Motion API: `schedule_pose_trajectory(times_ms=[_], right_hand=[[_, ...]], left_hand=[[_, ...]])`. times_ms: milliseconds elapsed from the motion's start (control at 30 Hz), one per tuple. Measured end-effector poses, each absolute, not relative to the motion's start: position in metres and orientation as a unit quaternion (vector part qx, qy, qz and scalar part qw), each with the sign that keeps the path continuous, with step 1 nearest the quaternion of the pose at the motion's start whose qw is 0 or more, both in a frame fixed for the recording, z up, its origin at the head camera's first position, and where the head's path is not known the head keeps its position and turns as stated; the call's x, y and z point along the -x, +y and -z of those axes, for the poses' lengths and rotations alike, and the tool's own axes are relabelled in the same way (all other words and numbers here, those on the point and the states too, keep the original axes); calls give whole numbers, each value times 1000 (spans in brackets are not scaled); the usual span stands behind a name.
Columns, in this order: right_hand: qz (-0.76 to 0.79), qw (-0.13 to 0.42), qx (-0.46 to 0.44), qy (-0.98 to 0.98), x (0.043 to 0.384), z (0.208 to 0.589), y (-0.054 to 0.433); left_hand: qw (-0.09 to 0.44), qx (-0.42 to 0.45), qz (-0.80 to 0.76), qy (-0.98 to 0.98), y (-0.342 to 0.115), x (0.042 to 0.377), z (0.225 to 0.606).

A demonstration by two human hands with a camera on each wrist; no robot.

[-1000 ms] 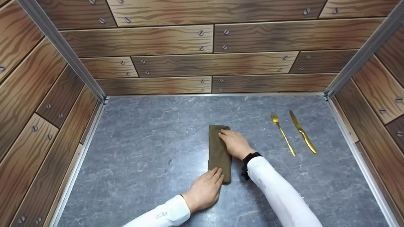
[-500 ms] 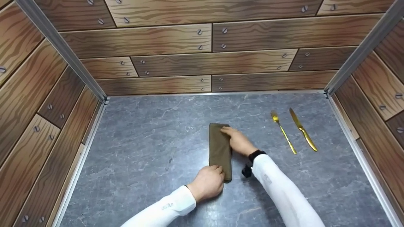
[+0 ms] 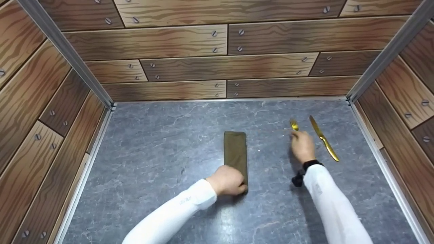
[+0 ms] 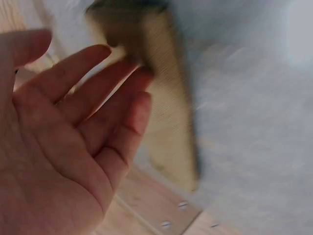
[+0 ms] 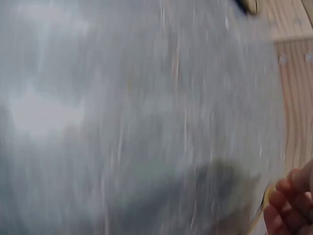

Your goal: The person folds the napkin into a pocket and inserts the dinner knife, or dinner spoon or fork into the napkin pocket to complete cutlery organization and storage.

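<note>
A folded brown-green cloth napkin [image 3: 234,145] lies lengthwise on the table as a narrow strip. My left hand [image 3: 226,180] is over its near end; in the left wrist view the fingers [image 4: 100,93] are loosely bent beside the cloth, the palm bare. Whether the fingertips touch the cloth cannot be told. Over the handle of a golden fork [image 3: 294,124] is my right hand [image 3: 302,145], fingers bent, covering all but the tines. A golden knife [image 3: 322,137] lies to the right of that hand. Blur hides any contact with the fork in the right wrist view.
A grey marbled tabletop [image 3: 152,142] spreads around the napkin. Wood-patterned walls close it in at the back [image 3: 186,69], the left [image 3: 44,135] and the right [image 3: 400,101], with metal rails along the edges.
My right hand has left the napkin's far right edge and moved right to the fork. My left hand has shifted slightly right and forward over the napkin's near end.
</note>
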State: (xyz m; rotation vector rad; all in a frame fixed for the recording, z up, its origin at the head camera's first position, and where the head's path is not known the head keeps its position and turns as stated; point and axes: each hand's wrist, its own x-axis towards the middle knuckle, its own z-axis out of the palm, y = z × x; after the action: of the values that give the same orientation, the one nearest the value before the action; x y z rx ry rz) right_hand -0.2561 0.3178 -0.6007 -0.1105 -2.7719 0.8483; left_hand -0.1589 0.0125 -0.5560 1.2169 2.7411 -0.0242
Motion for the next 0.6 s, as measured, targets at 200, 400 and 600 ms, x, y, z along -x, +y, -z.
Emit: schedule_pose_trajectory(times_ms=[200, 400, 600], right_hand=[[-241, 102, 79, -962, 253, 602, 343], [-229, 42, 75, -970, 254, 600, 353], [-229, 46, 74, -970, 260, 601, 354]], left_hand=[[63, -453, 18, 889, 52, 168, 549], [70, -476, 24, 876, 80, 174, 570], [82, -473, 16, 877, 98, 174, 584]])
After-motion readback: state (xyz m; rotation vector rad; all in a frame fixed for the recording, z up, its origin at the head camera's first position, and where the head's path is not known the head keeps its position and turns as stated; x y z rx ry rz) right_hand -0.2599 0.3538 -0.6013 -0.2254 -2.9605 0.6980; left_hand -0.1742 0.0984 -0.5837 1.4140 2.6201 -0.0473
